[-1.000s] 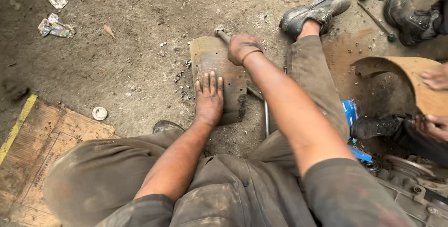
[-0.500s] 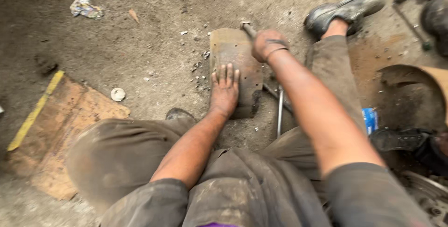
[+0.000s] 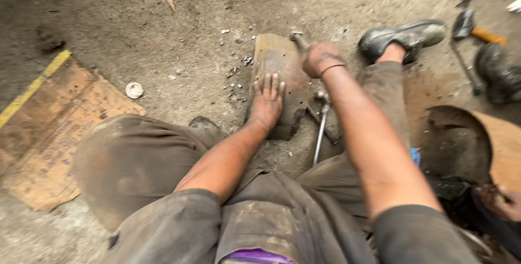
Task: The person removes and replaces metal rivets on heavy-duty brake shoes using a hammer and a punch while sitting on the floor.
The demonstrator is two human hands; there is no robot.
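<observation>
Left hand flat, fingers spread on curved metal plate, right hand fisted around hammer handle, steel rods beside plate, metal bits scattered on floor

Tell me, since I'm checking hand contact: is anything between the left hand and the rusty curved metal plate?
Nothing visible: the left hand lies flat, palm down, directly on the rusty curved metal plate.

The curved plate looks like rusty, matt metal, rough and pitted. The floor is gritty concrete, dusty and dull. The flattened sheet at left is worn brown cardboard, and the trousers are grimy matt cloth.
</observation>
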